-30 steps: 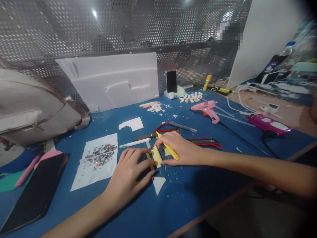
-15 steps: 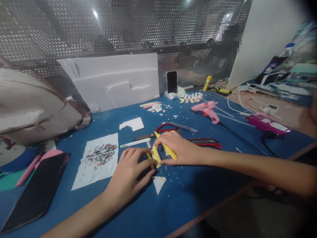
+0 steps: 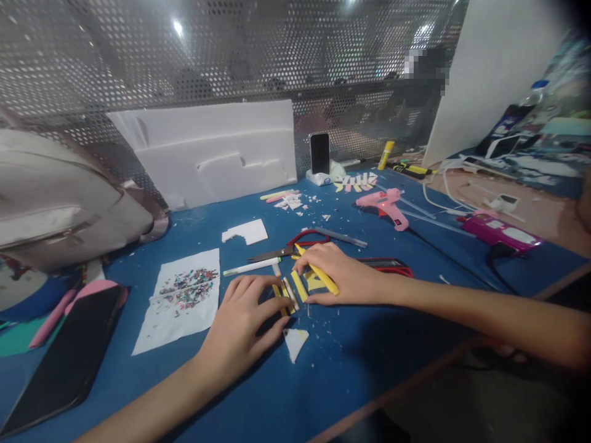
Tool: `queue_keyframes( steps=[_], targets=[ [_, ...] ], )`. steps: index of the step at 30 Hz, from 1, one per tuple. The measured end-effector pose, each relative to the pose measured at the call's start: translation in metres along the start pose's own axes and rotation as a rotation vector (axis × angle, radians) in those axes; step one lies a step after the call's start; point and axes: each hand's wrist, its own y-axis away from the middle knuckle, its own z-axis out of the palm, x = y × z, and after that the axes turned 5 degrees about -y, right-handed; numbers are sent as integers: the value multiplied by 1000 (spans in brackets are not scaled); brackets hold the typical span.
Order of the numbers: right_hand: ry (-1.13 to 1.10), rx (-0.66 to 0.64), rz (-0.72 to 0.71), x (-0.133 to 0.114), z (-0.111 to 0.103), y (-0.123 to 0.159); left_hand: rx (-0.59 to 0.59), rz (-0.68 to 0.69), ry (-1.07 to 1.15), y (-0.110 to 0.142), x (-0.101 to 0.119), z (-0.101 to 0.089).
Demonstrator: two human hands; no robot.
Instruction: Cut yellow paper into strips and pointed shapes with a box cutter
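My left hand lies on the blue table, its fingertips pressing on thin yellow and white foam strips. My right hand rests just right of them, fingers closed around a yellow craft knife that points up-left. More yellow pieces lie under its fingers. A white foam offcut with a yellow edge sits below the left hand's fingertips.
Red-handled scissors, a white pen, a pink glue gun, a paper sheet with glitter bits, a black phone, a grey bag and a white foam board surround the hands. Cables lie at right.
My right hand with the knife has slid a little to the right, away from the strips, which now lie flatter and more separated. The left hand has stayed put.
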Motion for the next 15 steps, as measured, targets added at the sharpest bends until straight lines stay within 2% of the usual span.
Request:
queue_keyframes(
  steps=[9, 15],
  targets=[
    [49, -10, -60, 0, 1, 6, 1, -3, -5, -2, 2, -1],
    [58, -19, -107, -4, 4, -1, -4, -2, 0, -3, 2, -2]
  ],
)
